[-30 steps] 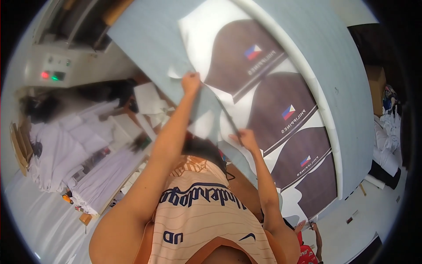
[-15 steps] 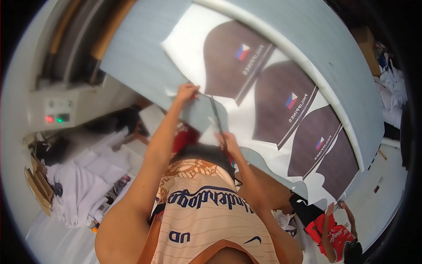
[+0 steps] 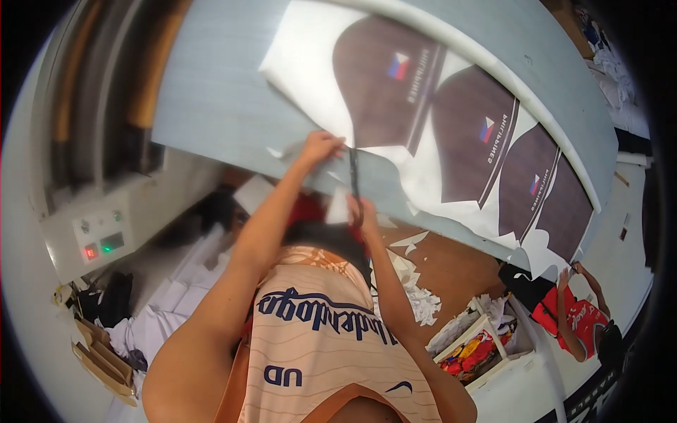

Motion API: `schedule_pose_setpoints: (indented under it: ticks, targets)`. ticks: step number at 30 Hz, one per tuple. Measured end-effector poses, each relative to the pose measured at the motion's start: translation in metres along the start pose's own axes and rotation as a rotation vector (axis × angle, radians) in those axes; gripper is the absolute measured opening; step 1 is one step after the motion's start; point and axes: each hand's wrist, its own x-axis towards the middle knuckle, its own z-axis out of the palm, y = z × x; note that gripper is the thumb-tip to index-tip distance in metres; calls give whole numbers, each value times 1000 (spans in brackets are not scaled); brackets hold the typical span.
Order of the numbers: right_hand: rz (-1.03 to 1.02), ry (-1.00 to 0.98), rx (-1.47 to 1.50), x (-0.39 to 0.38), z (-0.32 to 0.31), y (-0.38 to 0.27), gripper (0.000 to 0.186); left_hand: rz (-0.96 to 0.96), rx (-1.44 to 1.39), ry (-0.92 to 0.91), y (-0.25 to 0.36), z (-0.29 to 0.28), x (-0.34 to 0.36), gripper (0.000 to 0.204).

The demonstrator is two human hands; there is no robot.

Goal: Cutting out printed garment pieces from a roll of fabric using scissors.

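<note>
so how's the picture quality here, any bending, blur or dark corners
Head view: strong fisheye, the long grey table edge bows into a curve, and black vignette fills the corners. The left hand and right hand on the white printed paper sheet look slightly soft. Lighting is even and flat, with no harsh glare.

A wide grey work surface (image 3: 211,92) curves across the upper half of the view, lit evenly and brightly. Left of it stands a pale machine housing with a small control panel (image 3: 99,236) showing one red and one green lamp. Below the surface lies a brown wooden floor (image 3: 458,264) strewn with white paper scraps (image 3: 419,299). Right of the scraps sits a white open box (image 3: 486,345) of colourful items, with another person in red (image 3: 575,317) just beyond it.
</note>
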Motion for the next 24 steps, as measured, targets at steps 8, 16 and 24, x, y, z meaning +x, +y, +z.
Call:
schedule_pose_setpoints:
  ticks: [8, 16, 24]
  targets:
    - [40, 75, -142, -3, 2, -32, 38, 25, -45, 14, -1, -6, -2, 26]
    - [-29, 11, -173, 22, -2, -70, 37, -46, -53, -56, 8, -14, -5, 24]
    - [-39, -43, -316, 59, 13, -127, 42, -39, -115, -27, 11, -13, -9, 27]
